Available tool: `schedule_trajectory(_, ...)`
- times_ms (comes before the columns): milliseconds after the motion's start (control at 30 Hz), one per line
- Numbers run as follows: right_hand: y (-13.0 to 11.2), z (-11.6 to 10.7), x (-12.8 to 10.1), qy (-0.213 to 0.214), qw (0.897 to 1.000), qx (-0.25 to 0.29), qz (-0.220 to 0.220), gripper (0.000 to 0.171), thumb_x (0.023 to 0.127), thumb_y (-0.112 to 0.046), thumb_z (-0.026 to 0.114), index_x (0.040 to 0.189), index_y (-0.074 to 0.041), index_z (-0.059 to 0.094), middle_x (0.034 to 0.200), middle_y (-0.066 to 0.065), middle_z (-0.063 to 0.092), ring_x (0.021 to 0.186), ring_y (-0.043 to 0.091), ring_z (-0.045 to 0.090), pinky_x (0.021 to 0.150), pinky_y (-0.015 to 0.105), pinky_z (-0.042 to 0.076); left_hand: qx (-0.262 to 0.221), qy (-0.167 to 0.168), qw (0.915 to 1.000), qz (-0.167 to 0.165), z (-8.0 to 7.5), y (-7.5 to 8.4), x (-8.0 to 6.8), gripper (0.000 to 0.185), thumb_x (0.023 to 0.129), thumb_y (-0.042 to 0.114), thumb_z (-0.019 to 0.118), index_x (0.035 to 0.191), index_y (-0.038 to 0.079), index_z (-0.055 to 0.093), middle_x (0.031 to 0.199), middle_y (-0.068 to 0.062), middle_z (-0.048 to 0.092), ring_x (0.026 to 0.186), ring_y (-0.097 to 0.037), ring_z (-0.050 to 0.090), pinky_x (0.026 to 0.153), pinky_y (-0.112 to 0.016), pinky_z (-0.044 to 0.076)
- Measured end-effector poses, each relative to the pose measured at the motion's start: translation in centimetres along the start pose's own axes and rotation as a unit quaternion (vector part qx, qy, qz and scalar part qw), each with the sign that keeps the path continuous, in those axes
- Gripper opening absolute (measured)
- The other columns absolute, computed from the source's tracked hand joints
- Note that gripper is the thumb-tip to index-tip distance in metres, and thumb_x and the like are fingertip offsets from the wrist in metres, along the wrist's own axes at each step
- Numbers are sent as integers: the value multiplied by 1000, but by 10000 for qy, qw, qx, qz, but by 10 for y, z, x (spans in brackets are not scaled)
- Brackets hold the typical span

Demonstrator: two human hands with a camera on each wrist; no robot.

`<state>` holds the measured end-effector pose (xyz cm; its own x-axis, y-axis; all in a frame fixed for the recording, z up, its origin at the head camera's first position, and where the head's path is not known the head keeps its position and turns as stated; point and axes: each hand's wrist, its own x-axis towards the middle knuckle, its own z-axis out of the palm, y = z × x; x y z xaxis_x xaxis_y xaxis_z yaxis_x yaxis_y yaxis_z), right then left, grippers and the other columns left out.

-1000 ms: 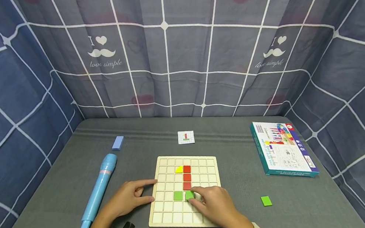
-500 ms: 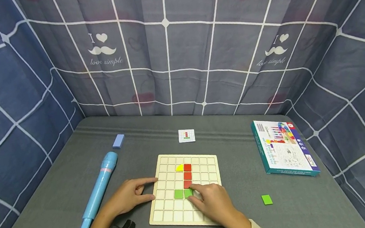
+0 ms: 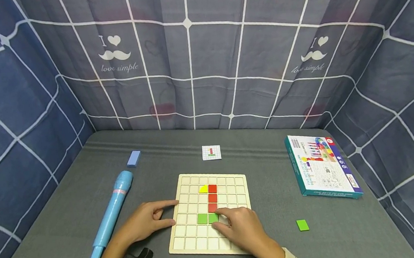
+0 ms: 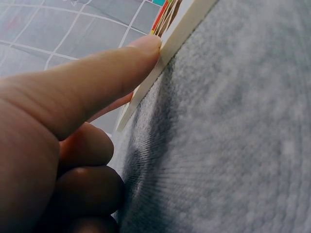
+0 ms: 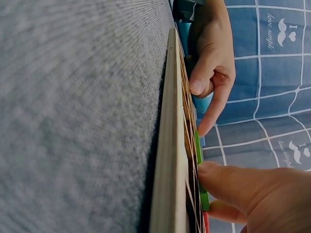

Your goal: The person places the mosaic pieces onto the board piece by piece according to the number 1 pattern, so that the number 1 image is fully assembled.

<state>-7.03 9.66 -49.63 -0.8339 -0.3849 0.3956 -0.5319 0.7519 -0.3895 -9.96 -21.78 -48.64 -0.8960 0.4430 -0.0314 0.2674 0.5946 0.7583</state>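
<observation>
Board [image 3: 232, 187] bears two green tiles [image 3: 202, 219]; right hand [image 3: 242, 229] pinches one, left hand [image 3: 145, 223] steadies, fingers straight.

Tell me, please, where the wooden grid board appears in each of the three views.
Head view: the wooden board lies low in the centre, between both hands.
Left wrist view: only its pale edge shows, running to the upper right, with the left hand touching it.
Right wrist view: the board stands edge-on as a vertical strip in the middle.
Shared landmark: the grey cloth under the board.
</observation>
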Motion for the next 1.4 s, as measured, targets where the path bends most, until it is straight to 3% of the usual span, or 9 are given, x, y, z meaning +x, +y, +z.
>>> schedule_trajectory(233,1,0,0,78,10000,25,-31,23,81,-34,87,97,-19,81,52,-22,39,51,-5,29,48,21,36,-23,41,10000,0,1,0,-1,53,87,32,83,136,18,68,58,14,30,51,-1,24,50,-20,27)
schedule_trajectory(433,2,0,0,108,9996,253,101,21,81,-31,87,97,-19,82,54,-25,32,50,-9,25,47,18,27,-12,57,10000,23,2,0,-1,52,87,32,83,136,17,68,58,14,30,50,-1,24,50,-20,27)
schedule_trajectory(933,2,2,2,98,9996,267,93,21,81,-35,87,96,-20,82,54,-25,35,52,-6,27,49,19,33,-21,43,10000,45,-1,0,1,52,88,31,83,136,17,68,59,14,30,51,-1,24,50,-20,28)
schedule_trajectory(1133,2,2,1,47,9993,350,157,21,82,-34,87,96,-19,81,54,-24,34,51,-6,25,47,19,28,23,64,9999,81,-1,0,0,51,87,31,83,135,17,69,59,15,30,51,0,25,50,-20,27)
schedule_trajectory(1400,8,-6,0,277,9989,348,157,18,83,-29,87,96,-18,82,54,-24,30,50,-9,21,46,17,23,13,83,9999,144,2,0,1,51,87,31,83,134,17,69,58,15,30,50,0,24,50,-20,28)
